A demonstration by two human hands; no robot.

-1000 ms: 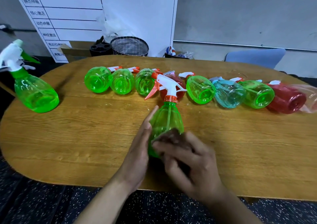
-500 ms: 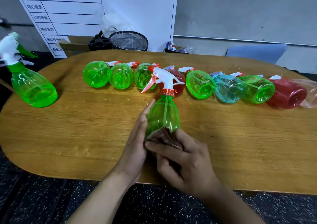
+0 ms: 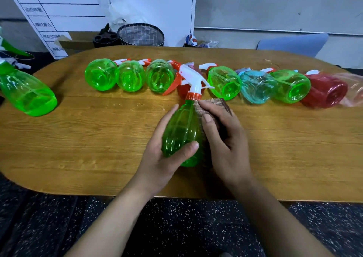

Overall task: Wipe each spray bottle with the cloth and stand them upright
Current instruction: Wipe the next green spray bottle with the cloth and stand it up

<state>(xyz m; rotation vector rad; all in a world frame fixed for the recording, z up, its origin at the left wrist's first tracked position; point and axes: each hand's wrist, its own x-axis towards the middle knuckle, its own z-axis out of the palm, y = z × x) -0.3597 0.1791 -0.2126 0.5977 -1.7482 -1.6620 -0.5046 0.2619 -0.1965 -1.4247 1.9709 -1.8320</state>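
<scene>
While my left hand [image 3: 157, 158] gripped the bottle [image 3: 182, 132] at table [image 3: 78, 138] centre, nozzle toward twelve o'clock, my right hand [image 3: 225, 138] pinched the cloth [image 3: 214, 104] against its shoulder; I judged firm, full-length strokes best.

— Where are the arms?
— Both forearms reach forward from below, bare. The left hand [image 3: 165, 154] curls round the bottle [image 3: 181, 132], thumb across its front.
— The right hand [image 3: 225, 138]?
— Fingers press the cloth [image 3: 215, 104] against the bottle's side, seemingly pinching it.
</scene>
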